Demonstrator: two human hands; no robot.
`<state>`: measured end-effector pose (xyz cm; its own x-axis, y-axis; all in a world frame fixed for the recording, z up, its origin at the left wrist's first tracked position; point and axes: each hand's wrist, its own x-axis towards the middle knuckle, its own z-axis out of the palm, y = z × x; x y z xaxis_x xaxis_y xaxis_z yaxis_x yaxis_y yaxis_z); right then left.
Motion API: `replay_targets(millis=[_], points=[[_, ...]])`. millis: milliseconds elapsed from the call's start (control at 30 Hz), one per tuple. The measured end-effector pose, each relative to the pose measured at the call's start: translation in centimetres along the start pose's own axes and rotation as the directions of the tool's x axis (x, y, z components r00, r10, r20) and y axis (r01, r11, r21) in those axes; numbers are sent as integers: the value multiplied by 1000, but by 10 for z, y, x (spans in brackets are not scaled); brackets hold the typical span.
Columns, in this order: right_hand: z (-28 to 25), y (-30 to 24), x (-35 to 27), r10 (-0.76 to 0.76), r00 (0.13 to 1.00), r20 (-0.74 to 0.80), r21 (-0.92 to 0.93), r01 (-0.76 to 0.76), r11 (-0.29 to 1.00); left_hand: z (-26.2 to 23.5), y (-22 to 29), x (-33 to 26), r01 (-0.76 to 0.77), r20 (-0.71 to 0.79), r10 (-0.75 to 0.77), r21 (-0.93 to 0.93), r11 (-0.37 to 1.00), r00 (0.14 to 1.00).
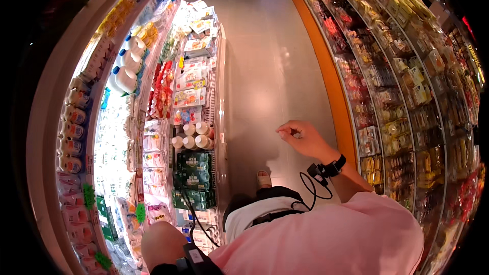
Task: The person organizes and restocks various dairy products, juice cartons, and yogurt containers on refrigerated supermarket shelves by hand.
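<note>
While shelves (pixel 322 56) flank it, the right hand (pixel 301 137) hangs above grey floor (pixel 260 66)

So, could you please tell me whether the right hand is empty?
Apparently empty: the right hand is loosely curled, with nothing visible inside.

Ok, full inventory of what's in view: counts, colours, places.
Lit display: one, pinkish frame, left
Jugs: three, white with blue caps, upper left
Bottles: about six, white-capped, display's right side
Boxes: several, dark green, nearer than the bottles
Red packs: several, red, display's middle
Tags: three, bright green, lower left
Shelving: one, orange base, right
Packets: too many to count, mixed colours, on the shelving
Floor: one, grey, between
Shirt: one, pink, bottom
Shoe: one, pale, below centre
Right hand: one, bare, over the aisle
Left hand: not discernible
</note>
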<state>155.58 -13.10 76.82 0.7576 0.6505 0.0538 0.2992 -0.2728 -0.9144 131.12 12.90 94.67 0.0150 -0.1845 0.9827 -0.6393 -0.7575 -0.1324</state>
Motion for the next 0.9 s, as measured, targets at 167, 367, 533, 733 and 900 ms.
replay_targets(millis=[167,367,533,733,900], points=[[-35,29,72,3,994,108,0,-3,1000,84,-91,4,-117,-64,111,-115,986,992],[-54,78,203,48,983,175,-68,-37,997,148,-199,-28,-171,-124,148,-205,964,981],[-75,91,349,68,987,148,-160,-44,986,172,-302,-46,-223,-168,189,-215,951,968],[-115,82,513,38,995,87,-193,-21,981,218,-456,-33,-273,-188,230,-250,929,955],[-161,105,644,88,996,15,-163,-84,983,302,-581,-37,-268,-171,226,-283,921,959]])
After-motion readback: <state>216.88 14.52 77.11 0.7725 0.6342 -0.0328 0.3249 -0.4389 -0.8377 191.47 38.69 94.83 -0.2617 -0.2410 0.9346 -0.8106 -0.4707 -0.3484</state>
